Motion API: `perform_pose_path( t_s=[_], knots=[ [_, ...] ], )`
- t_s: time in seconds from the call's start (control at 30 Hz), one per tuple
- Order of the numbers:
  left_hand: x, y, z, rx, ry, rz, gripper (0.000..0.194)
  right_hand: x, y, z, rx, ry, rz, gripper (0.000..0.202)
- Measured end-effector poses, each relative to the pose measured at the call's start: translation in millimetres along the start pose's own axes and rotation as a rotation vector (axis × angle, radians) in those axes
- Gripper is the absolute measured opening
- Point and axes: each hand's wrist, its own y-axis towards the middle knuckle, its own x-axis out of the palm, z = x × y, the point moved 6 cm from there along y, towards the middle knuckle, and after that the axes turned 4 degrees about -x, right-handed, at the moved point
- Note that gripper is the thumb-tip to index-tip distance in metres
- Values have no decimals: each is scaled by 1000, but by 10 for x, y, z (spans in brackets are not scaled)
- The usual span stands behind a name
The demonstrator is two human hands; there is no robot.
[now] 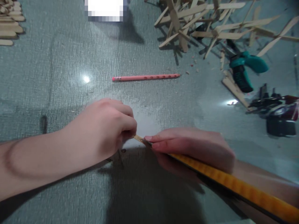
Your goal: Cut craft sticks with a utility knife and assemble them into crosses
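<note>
My left hand (107,124) is closed, its fingertips pinching a thin wooden craft stick (138,138); most of that stick is hidden under the fingers. From the right, my right hand (193,144) wraps round a long tool with an orange and black handle (229,180). Its thin grey metal end (147,142) meets the stick between my two hands; the tool's exact kind cannot be made out. Pale dust (148,123) lies on the table beneath the fingers. A pink pencil (149,77) rests just beyond my hands.
Wooden craft-stick structures (184,18) stand at the back right. Nearer lie teal-handled pliers (243,70), loose sticks (234,90) and a dark, shiny object (281,116). More craft sticks (11,28) are stacked at the back left. A blurred white object (105,9) stands at the top.
</note>
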Motion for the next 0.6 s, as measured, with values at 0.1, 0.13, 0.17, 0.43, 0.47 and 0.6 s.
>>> perform_pose_path(
  t_s=[0.1, 0.13, 0.17, 0.43, 0.47, 0.6],
  knots=[
    [-5, 3, 2, 1, 0, 3, 35, 2, 42, -23, -24, 29, 13, 28],
    [-7, 2, 1, 4, -1, 4, 35, 6, 50, -21, -22, 36, 14, 28],
    [-6, 0, -1, 5, -3, 3, 35, 7, 55, -16, -15, 41, 20, 28],
    [1, -5, -6, 15, -7, 14, 33, 45, -5, 63, -44, 112, 42, 23],
    [2, -3, -4, 14, -6, 14, 33, 54, -14, 72, -53, 121, 43, 22],
    [1, 0, -1, 15, -6, 19, 34, 67, -21, 83, -43, 107, 48, 24]
  ],
)
